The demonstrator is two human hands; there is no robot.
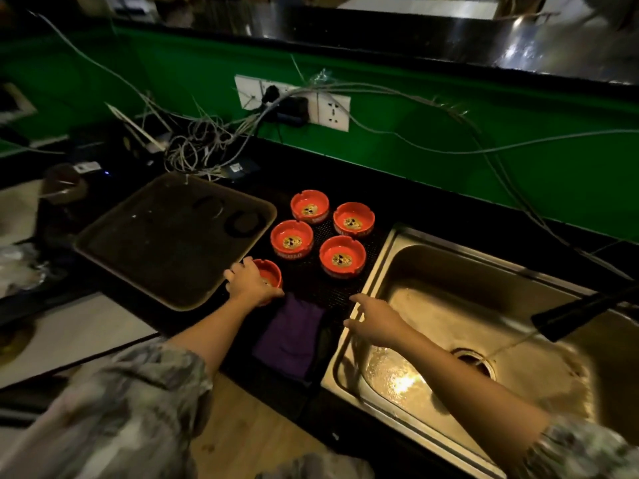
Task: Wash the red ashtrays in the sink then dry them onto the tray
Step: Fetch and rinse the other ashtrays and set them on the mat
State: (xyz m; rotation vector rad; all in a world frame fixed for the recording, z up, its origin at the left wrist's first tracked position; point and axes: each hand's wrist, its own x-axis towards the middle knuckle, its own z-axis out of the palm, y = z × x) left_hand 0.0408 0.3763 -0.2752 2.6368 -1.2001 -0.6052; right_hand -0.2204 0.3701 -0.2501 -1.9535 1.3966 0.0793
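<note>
1. Head view: we see five red ashtrays on a black mat between the tray and the sink.
2. Left hand is curled over the nearest ashtray, fingers round its rim; that one sits at the mat's front-left corner, just beside the tray's right edge.
3. We can't tell whether that ashtray is lifted or resting on the mat.
4. Other four stand upright on the mat, apart from each other: back-left, back-right, middle-left, middle-right. Each has a gold emblem in the bowl.
5. Right hand is over the sink's left rim, fingers spread and relaxed, holding nothing; index finger points toward the mat.
6. Tray is dark, rectangular and bare of ashtrays; we see ring marks near its back-right corner.
7. Purple cloth lies folded at the counter's front edge, between the two forearms, just in front of the mat.
8. Sink is stainless, wet, with a thin stream running from the black tap at right toward the drain.
9. Behind: green wall, socket plate with a tangle of cables hanging onto the counter.
10. Both sleeves are patterned and blurred.
</note>
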